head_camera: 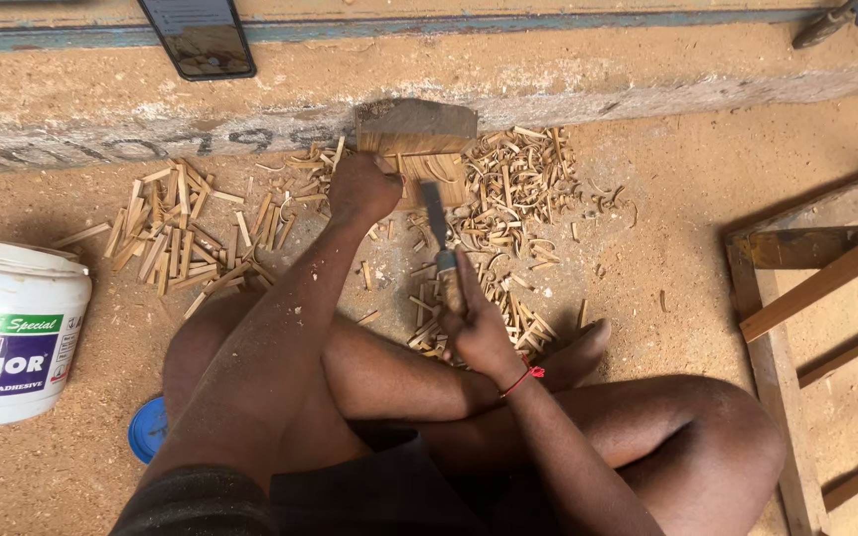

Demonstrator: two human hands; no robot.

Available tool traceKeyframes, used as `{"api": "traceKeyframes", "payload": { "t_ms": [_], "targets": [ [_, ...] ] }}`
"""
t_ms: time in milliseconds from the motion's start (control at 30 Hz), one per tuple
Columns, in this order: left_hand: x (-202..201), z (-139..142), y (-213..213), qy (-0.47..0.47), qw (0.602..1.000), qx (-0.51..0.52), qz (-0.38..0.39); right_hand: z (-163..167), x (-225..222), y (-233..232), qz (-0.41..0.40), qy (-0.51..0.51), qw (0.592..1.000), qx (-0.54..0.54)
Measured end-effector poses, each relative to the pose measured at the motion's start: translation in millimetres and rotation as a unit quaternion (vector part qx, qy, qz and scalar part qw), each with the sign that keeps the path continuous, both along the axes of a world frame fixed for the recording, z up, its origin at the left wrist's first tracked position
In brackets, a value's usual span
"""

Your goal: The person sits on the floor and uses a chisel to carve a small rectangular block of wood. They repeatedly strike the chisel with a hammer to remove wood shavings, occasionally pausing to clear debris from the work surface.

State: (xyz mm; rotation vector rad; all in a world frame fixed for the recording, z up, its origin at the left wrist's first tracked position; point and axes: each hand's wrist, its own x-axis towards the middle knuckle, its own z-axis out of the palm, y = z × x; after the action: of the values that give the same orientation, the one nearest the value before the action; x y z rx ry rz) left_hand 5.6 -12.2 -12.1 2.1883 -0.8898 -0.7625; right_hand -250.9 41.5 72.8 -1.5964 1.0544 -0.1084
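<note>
Sawdust-covered ground (667, 199) spread under the seated person, with a long concrete ledge (548, 69) running across the top of the view. At the right lay a wooden frame (796, 298) of joined slats, and at the left stood a white plastic tub (12, 328) with a blue lid (148, 429) on the floor near it. A dark phone (198, 38) rested on the ledge.

Against the foot of the ledge sat the wooden block (417, 134), ahead of the crossed legs. The left hand (361, 187) was closed on the block's lower left edge, pinning it down. The right hand (479, 333), nearer the body and well apart from the left, was wrapped round the handle of a chisel (436, 223) whose blade reached forward to touch the block's near face. Pale wood shavings (513, 179) and cut strips (176, 233) lay scattered around both hands.
</note>
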Motion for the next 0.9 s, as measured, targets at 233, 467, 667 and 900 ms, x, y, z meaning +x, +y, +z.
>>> {"api": "traceKeyframes", "payload": {
  "t_ms": [233,467,667,900],
  "targets": [
    [2,14,4,-0.03,0.999,0.011,-0.007,-12,3,12,0.07,0.048,0.994,-0.063],
    [-28,34,39,-0.155,0.964,-0.05,-0.212,-25,7,11,0.113,0.103,0.975,-0.161],
    [-62,50,93,-0.255,0.857,0.015,-0.449,-40,18,8,0.093,0.122,0.976,-0.158],
    [-45,70,64,-0.257,0.849,0.113,-0.448,-44,45,-11,0.067,0.114,0.984,-0.116]
  ]
}}
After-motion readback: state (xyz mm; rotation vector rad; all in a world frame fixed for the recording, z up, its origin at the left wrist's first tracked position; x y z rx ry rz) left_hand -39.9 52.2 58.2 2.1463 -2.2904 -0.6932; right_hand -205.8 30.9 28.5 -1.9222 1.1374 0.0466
